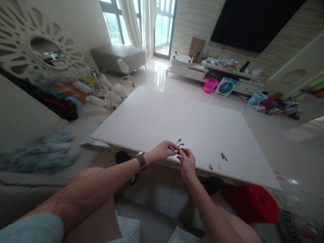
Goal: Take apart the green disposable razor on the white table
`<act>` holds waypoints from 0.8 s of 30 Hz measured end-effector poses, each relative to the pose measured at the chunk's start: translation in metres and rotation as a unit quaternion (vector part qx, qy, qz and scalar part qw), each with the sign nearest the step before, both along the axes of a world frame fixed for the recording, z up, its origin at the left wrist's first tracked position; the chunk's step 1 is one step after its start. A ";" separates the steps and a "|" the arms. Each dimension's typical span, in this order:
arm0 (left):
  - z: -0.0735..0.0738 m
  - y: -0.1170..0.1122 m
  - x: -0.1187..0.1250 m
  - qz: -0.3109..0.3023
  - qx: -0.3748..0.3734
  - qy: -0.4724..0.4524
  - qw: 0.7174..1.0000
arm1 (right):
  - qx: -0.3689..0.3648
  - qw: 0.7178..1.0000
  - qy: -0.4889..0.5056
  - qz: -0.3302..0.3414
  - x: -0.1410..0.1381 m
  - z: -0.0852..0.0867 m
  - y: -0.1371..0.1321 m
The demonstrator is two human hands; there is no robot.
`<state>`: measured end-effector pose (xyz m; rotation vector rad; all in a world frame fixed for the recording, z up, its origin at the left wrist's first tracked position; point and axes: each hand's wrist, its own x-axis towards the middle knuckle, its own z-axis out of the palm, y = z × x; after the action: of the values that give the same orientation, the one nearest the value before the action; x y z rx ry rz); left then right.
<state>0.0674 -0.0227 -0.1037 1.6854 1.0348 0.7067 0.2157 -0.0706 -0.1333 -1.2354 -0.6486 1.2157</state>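
Note:
My left hand [163,150], with a brown watch at the wrist, pinches a small dark and silvery object [178,145] over the near edge of a white low table [162,114]. My right hand [186,161] meets it from the right, fingers closed on the same small object. What the object is I cannot make out. A small dark green piece [224,157] and two tiny bits [214,166] lie on the table to the right of my hands.
A red stool [253,202] stands under the table's right corner. A pink basket [210,85], a blue fan [226,86] and a TV cabinet [192,69] sit beyond the table. White lamp parts and clutter [101,92] lie at left, a grey-blue rug [43,152] nearer.

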 end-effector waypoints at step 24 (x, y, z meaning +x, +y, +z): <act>-0.012 0.027 -0.026 0.048 0.067 0.146 0.986 | -0.030 0.998 0.007 -0.060 0.007 -0.003 0.004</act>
<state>0.0416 0.0048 -0.1157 1.9058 1.3043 0.6115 0.2232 -0.0665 -0.1359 -1.2952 -0.5232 1.1497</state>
